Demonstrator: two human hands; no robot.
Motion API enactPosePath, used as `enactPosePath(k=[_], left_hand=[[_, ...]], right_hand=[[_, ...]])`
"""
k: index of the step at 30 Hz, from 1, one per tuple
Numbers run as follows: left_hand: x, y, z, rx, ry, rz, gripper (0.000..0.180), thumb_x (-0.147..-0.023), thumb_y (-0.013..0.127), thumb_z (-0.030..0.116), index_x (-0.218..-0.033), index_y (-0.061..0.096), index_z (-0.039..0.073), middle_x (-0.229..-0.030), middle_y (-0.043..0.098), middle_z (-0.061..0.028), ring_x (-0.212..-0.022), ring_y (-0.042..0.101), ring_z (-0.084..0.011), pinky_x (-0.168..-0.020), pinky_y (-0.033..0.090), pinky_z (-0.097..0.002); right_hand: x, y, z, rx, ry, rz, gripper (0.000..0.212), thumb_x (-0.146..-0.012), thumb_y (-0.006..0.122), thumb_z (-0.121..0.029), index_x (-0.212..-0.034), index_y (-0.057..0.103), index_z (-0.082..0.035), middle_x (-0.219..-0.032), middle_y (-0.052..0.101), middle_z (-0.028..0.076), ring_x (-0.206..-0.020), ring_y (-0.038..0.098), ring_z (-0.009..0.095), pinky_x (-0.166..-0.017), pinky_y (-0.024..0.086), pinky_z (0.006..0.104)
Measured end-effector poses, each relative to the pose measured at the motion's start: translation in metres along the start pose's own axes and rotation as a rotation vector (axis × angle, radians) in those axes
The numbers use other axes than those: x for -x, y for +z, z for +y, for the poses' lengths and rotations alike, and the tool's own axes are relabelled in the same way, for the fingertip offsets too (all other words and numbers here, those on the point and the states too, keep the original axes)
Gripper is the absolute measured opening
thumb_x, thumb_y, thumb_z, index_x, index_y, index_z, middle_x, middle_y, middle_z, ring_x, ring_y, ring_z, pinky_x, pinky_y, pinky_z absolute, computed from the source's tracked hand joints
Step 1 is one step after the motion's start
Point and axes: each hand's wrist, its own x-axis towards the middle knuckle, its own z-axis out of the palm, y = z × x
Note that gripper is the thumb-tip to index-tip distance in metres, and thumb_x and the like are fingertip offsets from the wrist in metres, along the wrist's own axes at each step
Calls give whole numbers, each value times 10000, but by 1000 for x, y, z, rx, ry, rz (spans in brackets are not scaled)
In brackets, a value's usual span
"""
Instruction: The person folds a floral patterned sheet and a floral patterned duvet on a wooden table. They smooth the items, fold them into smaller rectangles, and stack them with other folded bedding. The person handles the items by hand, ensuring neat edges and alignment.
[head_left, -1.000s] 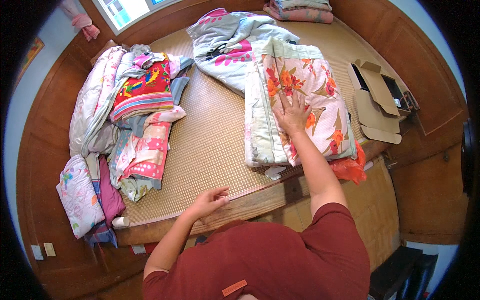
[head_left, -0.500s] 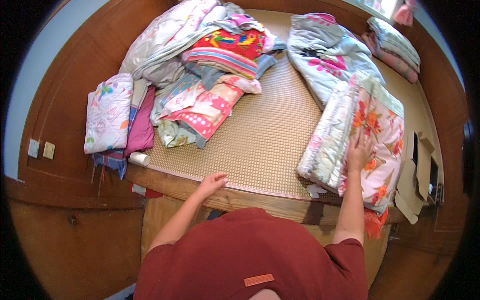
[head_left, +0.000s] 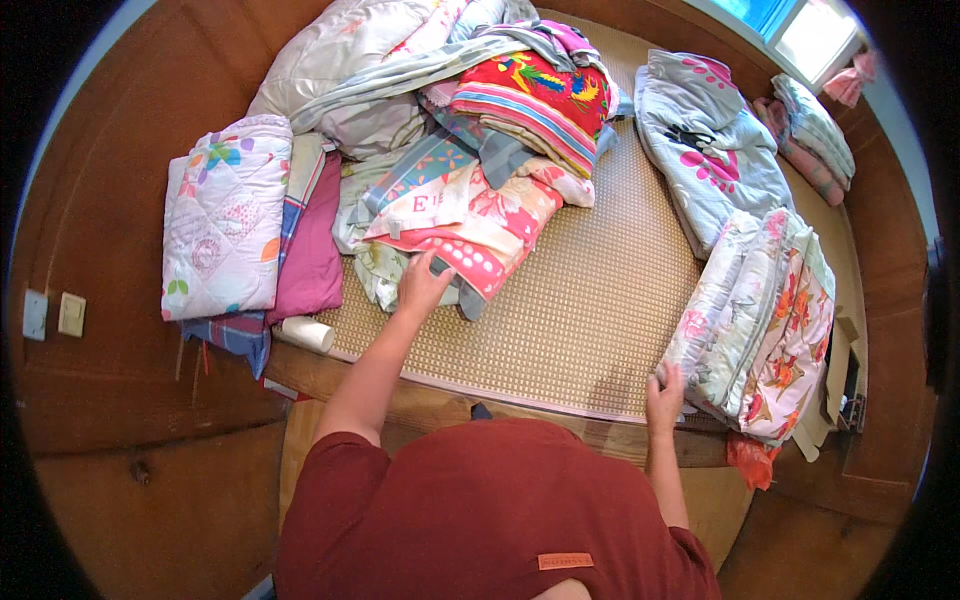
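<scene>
My left hand (head_left: 424,288) reaches to the front of the left-hand pile. Its thumb and fingers are apart at the edge of a pink-and-red patterned cloth (head_left: 490,268) with grey trim, and some fingertips are hidden. At the right, my right hand (head_left: 663,402) touches the lower left corner of a folded floral quilt (head_left: 700,320). Its fingers are stretched out and appear to grip nothing. Against that quilt stands a pink folded cover (head_left: 785,350) with orange flowers.
A woven mat (head_left: 560,330) covers the wooden platform. Red striped bedding (head_left: 530,95) tops the left pile, near a folded white quilt (head_left: 225,220) and a white roll (head_left: 307,334). A grey-and-pink blanket (head_left: 710,150) lies behind the right stack; an open cardboard box (head_left: 838,365) stands beside it.
My left hand has moved forward to the pink-and-red cloth. My right hand has left the top of the pink flowered cover for the stack's near left corner. The view has shifted.
</scene>
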Motion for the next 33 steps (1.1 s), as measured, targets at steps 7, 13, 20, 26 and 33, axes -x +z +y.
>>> enactPosePath(k=[7, 13, 20, 26, 33], left_hand=[[-77, 20, -30, -52, -132, 269, 651, -665, 667, 306, -1215, 432, 48, -1239, 422, -187, -1137, 388, -360, -963, 316, -430], [-64, 37, 15, -425, 194, -24, 739, -665, 662, 466, -1275, 399, 141, -1376, 259, -164, -1257, 237, -370, -984, 196, -557], [-80, 44, 12, -523, 155, -265, 761, -663, 645, 511, -1295, 379, 179, -1376, 258, -162, -1263, 231, -365, -954, 227, -589], [-99, 49, 12, -525, 188, -321, 766, -632, 672, 508, -1267, 417, 164, -1328, 334, -173, -1229, 292, -385, -937, 273, -579], [-106, 49, 8, -524, 187, -378, 757, -632, 672, 509, -1258, 431, 160, -1334, 319, -175, -1222, 304, -393, -934, 276, -589]], right_hand=[[37, 28, -21, -110, -59, -184, 435, -735, 598, -117, -1160, 520, -66, -1182, 486, 215, -915, 577, 264, -739, 483, 316], [-12, 39, -60, -88, 177, -299, 485, -716, 619, -141, -1168, 507, -7, -1053, 589, 128, -720, 606, 150, -660, 485, 269], [-212, 101, -210, -60, -431, -69, 652, -679, 678, -289, -1224, 428, -33, -1222, 455, 198, -1113, 457, 319, -928, 378, 367], [-308, 152, -363, 180, -504, -67, 886, -598, 741, -391, -1333, 302, -163, -1350, 318, 180, -1221, 341, 343, -974, 311, 450], [-351, 206, -375, 121, -484, -11, 556, -719, 610, -190, -1246, 433, -187, -1238, 473, 131, -1099, 477, 315, -844, 414, 461]])
